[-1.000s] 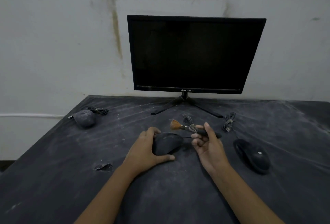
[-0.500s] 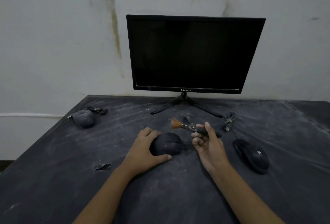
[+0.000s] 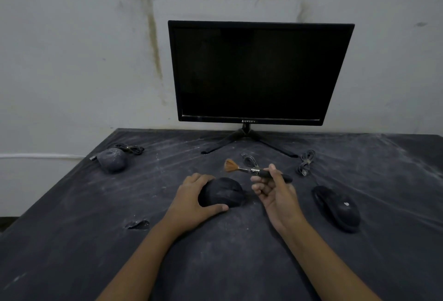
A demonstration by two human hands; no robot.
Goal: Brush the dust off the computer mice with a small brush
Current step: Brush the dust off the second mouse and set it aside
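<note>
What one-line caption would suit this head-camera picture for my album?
Left hand grips a dusty mouse on the table; right hand holds a small brush nearby.

You get one readable text: "QWERTY", in small pale capitals, centred on the bottom bezel (image 3: 249, 121) of the black monitor (image 3: 259, 72) at the far side of the table (image 3: 72, 240). A tiny pale logo sits just left of the word, too small to make out. The screen itself is dark. The right mouse (image 3: 336, 212), near you on the right, carries a small pale mark (image 3: 346, 203) on its back. Its shape is unclear and can't be read as a letter or brand.
</note>
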